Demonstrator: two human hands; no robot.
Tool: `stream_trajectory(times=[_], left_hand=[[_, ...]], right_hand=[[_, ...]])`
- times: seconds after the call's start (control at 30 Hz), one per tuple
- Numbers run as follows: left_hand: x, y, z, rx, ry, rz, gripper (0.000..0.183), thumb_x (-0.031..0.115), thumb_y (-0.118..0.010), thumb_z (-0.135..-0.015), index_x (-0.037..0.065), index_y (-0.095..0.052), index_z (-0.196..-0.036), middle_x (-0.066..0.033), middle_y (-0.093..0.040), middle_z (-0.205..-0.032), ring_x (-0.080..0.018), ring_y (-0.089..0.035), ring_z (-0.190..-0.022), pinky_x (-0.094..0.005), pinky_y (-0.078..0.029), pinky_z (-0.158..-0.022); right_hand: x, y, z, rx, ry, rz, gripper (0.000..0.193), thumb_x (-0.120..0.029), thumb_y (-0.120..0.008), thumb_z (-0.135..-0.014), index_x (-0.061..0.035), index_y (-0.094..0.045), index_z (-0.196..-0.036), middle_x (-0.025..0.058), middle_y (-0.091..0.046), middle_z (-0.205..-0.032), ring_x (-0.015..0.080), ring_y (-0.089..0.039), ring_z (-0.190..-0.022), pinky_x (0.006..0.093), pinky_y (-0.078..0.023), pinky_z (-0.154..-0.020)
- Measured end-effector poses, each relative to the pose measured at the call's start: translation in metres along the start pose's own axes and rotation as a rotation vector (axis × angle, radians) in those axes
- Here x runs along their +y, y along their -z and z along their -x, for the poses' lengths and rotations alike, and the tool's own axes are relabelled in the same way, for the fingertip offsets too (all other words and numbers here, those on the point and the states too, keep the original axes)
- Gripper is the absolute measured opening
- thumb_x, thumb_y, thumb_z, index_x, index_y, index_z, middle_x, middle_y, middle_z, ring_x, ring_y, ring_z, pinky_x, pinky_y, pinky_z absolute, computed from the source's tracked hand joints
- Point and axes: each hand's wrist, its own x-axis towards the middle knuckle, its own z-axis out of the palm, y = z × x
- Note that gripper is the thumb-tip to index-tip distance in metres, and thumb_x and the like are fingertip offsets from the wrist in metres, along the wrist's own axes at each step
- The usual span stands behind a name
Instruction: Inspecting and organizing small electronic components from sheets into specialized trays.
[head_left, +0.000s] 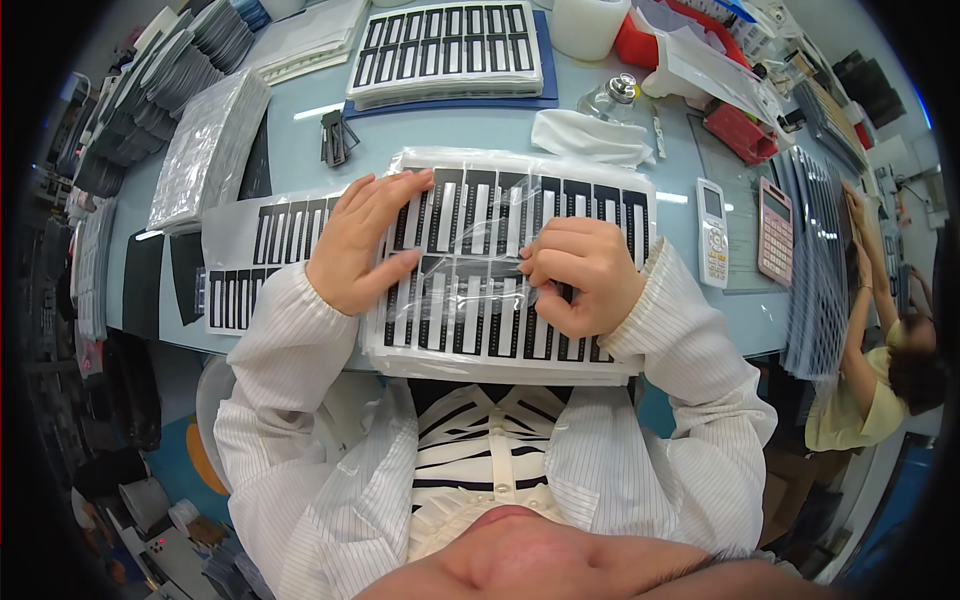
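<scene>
A stack of white sheets with rows of black-and-white rectangular pieces lies in front of me on the table. My left hand rests on its left part, thumb and fingers spread. Over the middle of the top sheet lies a wrinkled, shiny clear plastic film. My right hand is closed, its thumb and fingertips pinching the film near the middle of the sheet. Partly under my left forearm is another sheet with similar dark strips.
Behind the stack, more patterned sheets sit on a blue board. A white cloth, glass bottle and small black pieces lie nearby. On the right are a white calculator, a pink calculator and another person. A plastic-wrapped stack stands left.
</scene>
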Motion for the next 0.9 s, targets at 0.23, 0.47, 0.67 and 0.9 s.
stream_trajectory(times=[0.23, 0.47, 0.67, 0.9], left_hand=[[0.003, -0.009, -0.001, -0.032, 0.049, -0.032, 0.063, 0.033, -0.052, -0.085, 0.011, -0.034, -0.141, -0.0114, -0.039, -0.139, -0.0313, -0.031, -0.132, -0.0478, -0.018, -0.110], [0.002, -0.007, -0.002, -0.093, 0.044, -0.095, 0.064, 0.033, -0.052, -0.084, 0.009, -0.035, -0.140, -0.0127, -0.039, -0.139, -0.0320, -0.031, -0.133, -0.0472, -0.018, -0.110], [0.004, -0.008, -0.003, -0.073, 0.075, -0.047, 0.065, 0.031, -0.051, -0.083, 0.004, -0.035, -0.140, -0.0151, -0.040, -0.138, -0.0352, -0.031, -0.132, -0.0453, -0.024, -0.108], [0.003, -0.015, 0.000, -0.045, 0.112, -0.055, 0.066, 0.038, -0.048, -0.085, 0.003, -0.036, -0.140, -0.0161, -0.039, -0.139, -0.0341, -0.031, -0.132, -0.0443, -0.024, -0.108]], right_hand=[[-0.013, 0.012, 0.013, -0.046, -0.049, 0.082, 0.008, 0.001, -0.059, -0.065, -0.0051, -0.056, -0.069, 0.0042, -0.064, -0.078, 0.0203, -0.064, -0.082, 0.0357, -0.050, -0.073], [-0.013, 0.026, 0.035, -0.108, -0.180, -0.046, 0.011, 0.002, -0.061, -0.064, -0.0069, -0.056, -0.069, 0.0039, -0.066, -0.083, 0.0173, -0.064, -0.089, 0.0381, -0.041, -0.088], [0.007, 0.076, 0.098, 0.217, -0.395, -0.098, 0.010, 0.004, -0.044, -0.061, -0.0049, -0.048, -0.059, 0.0050, -0.057, -0.060, 0.0192, -0.055, -0.059, 0.0328, -0.040, -0.074], [0.013, 0.129, 0.202, 0.621, -0.593, -0.217, 0.018, 0.002, -0.034, -0.066, -0.0038, -0.038, -0.049, 0.0089, -0.044, -0.049, 0.0169, -0.045, -0.049, 0.0266, -0.038, -0.050]])
